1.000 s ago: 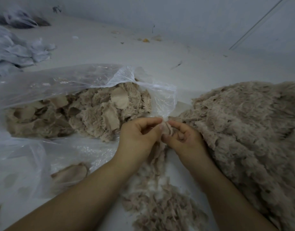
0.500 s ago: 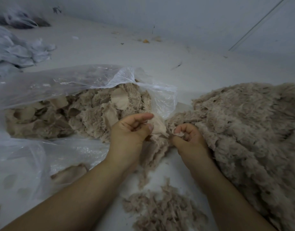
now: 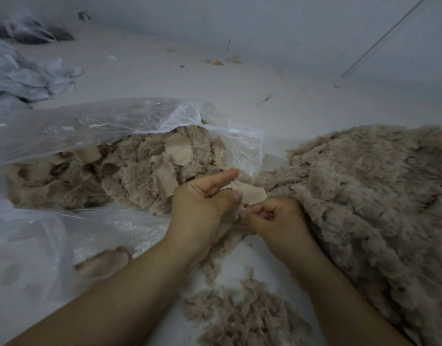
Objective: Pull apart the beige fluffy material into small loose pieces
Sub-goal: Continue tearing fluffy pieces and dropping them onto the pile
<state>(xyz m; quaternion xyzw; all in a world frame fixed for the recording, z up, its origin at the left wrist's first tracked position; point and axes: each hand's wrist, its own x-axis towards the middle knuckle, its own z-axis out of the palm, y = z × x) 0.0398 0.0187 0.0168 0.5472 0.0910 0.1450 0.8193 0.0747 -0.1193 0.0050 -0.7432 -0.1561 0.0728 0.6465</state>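
Note:
A piece of beige fluffy material (image 3: pixel 250 193), smooth backing side up, is held between my two hands at the centre. My left hand (image 3: pixel 202 201) pinches its left edge with thumb and fingers, the index finger stretched out. My right hand (image 3: pixel 275 216) has its fingers curled, touching the piece's lower right edge; whether it grips it is hard to tell. Fluffy strands hang down below the hands. A big heap of pulled-apart fluff (image 3: pixel 369 201) lies to the right. A smaller heap of loose shreds (image 3: pixel 245 313) lies on the floor between my forearms.
An open clear plastic bag (image 3: pixel 115 123) on the left holds several beige fluffy scraps (image 3: pixel 140 171). More plastic sheet (image 3: pixel 35 250) spreads at the lower left, with one scrap (image 3: pixel 102 260) under it. Crumpled plastic (image 3: pixel 20 76) lies far left. A pale wall (image 3: pixel 290 33) stands behind.
My hands moved apart and then closer again. The piece now shows its smooth backing between them, and the left index finger has straightened.

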